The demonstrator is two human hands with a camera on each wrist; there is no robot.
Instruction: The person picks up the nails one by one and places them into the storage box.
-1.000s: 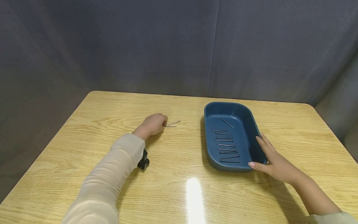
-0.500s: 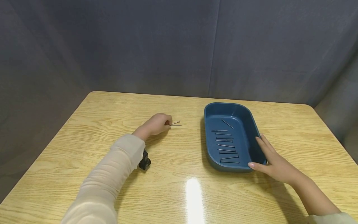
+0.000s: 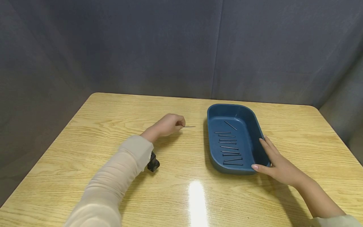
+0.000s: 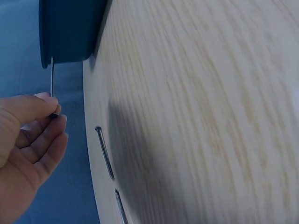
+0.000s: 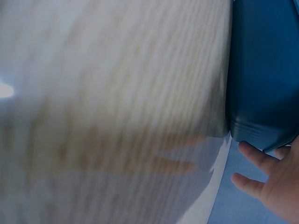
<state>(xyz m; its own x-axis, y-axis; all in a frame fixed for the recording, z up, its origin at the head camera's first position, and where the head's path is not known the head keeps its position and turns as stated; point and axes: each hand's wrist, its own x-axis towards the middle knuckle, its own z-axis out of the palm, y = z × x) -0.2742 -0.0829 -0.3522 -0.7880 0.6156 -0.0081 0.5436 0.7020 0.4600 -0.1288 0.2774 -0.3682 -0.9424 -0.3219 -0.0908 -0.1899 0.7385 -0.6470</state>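
Observation:
In the head view my left hand [image 3: 168, 124] is above the table, left of the blue bin. Its thumb and fingers pinch a thin nail [image 3: 189, 126] close to the head, the shank pointing toward the bin. The left wrist view shows that nail [image 4: 52, 79] upright in the frame, its head at the fingertips. Two more nails [image 4: 105, 154] lie on the wood below; the head view hides them. My right hand [image 3: 279, 165] rests spread at the near right corner of the blue bin [image 3: 212, 148], thumb on the near rim. Several nails [image 3: 229, 147] lie inside.
A light wood-grain table [image 3: 175, 189] bears everything, with a bright glare patch near its front. A small black device [image 3: 153, 162] sits at my left wrist. Grey curtain [image 3: 158, 47] hangs behind the table's far edge.
My left hand has moved right toward the bin, taking one nail with it; the nail's shank now stands out past the fingertips. My right hand and the bin have stayed put.

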